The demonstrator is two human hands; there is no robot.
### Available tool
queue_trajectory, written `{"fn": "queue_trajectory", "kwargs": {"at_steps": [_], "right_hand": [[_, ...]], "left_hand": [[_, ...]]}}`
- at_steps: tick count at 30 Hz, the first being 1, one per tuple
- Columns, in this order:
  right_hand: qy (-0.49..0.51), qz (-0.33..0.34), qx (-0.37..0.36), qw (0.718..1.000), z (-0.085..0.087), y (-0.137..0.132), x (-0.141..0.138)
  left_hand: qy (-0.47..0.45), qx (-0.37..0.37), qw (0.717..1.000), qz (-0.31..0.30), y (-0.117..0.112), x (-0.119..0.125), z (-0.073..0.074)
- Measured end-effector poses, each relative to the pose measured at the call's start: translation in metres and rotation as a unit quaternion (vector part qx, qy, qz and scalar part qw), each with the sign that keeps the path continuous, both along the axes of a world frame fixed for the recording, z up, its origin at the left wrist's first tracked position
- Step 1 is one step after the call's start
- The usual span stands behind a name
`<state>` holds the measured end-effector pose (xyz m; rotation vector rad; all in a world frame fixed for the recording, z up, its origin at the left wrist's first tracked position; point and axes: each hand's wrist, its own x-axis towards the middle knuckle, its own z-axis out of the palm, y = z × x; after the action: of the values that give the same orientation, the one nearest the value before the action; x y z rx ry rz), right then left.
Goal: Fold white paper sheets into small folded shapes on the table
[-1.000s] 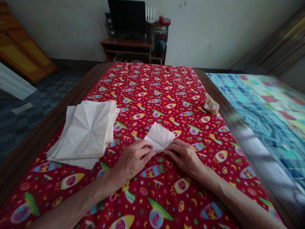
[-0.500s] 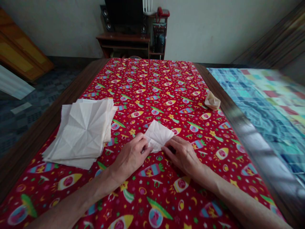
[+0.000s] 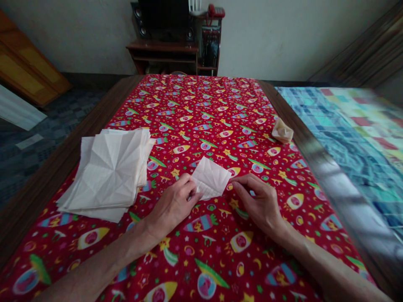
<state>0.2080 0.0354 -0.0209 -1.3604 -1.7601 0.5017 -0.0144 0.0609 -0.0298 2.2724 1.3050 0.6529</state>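
A small folded sheet of white paper (image 3: 211, 178), with crease lines across it, lies on the red patterned cloth in front of me. My left hand (image 3: 181, 195) pinches its left corner between thumb and fingers. Just off the paper's right corner is my right hand (image 3: 256, 201), thumb and index fingertips drawn together with nothing visible between them. To the left rests a stack of creased white paper sheets (image 3: 110, 172), the top one marked by folds radiating from its middle. A small folded cream paper piece (image 3: 282, 131) sits toward the cloth's right edge.
The red cloth (image 3: 201, 235) covers much of a dark wooden table (image 3: 94, 113). A bed with a blue checked cover (image 3: 327, 138) adjoins the right side. Beyond the far end stand a desk (image 3: 162, 48) with a screen (image 3: 163, 19), and a red telephone (image 3: 216, 11).
My right hand has come off the paper's lower right edge and shifted a little to the right. My left hand keeps its hold, and the paper has barely moved.
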Motion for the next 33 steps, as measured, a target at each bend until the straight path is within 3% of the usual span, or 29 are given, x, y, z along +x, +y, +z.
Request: {"fn": "queue_trajectory", "kwargs": {"at_steps": [3, 5, 7, 10, 18, 22, 28, 33], "right_hand": [[-0.108, 0.113, 0.052, 0.986, -0.001, -0.011, 0.002], [-0.218, 0.179, 0.088, 0.955, -0.004, -0.019, 0.000], [-0.307, 0.192, 0.100, 0.927, -0.007, -0.023, -0.003], [-0.365, 0.172, 0.086, 0.911, -0.008, -0.025, -0.006], [-0.386, 0.167, 0.061, 0.905, -0.007, -0.023, -0.007], [-0.389, 0.165, 0.057, 0.904, -0.007, -0.023, -0.008], [-0.390, 0.167, 0.032, 0.905, -0.006, -0.023, -0.008], [-0.375, 0.161, 0.031, 0.912, -0.007, -0.023, -0.009]], "left_hand": [[-0.002, 0.000, 1.000, -0.002, 0.000, 0.000, 0.000], [-0.004, 0.003, 1.000, 0.001, 0.000, 0.000, 0.000], [-0.006, 0.007, 1.000, 0.004, 0.000, 0.000, 0.000], [-0.004, 0.009, 1.000, 0.004, 0.000, 0.000, 0.000], [0.029, 0.033, 0.999, 0.000, 0.000, 0.000, -0.002], [0.065, 0.102, 0.993, 0.010, -0.004, 0.001, 0.003], [0.155, 0.189, 0.960, -0.139, -0.012, 0.002, 0.009], [0.168, 0.217, 0.947, -0.170, -0.019, 0.000, 0.002]]}}
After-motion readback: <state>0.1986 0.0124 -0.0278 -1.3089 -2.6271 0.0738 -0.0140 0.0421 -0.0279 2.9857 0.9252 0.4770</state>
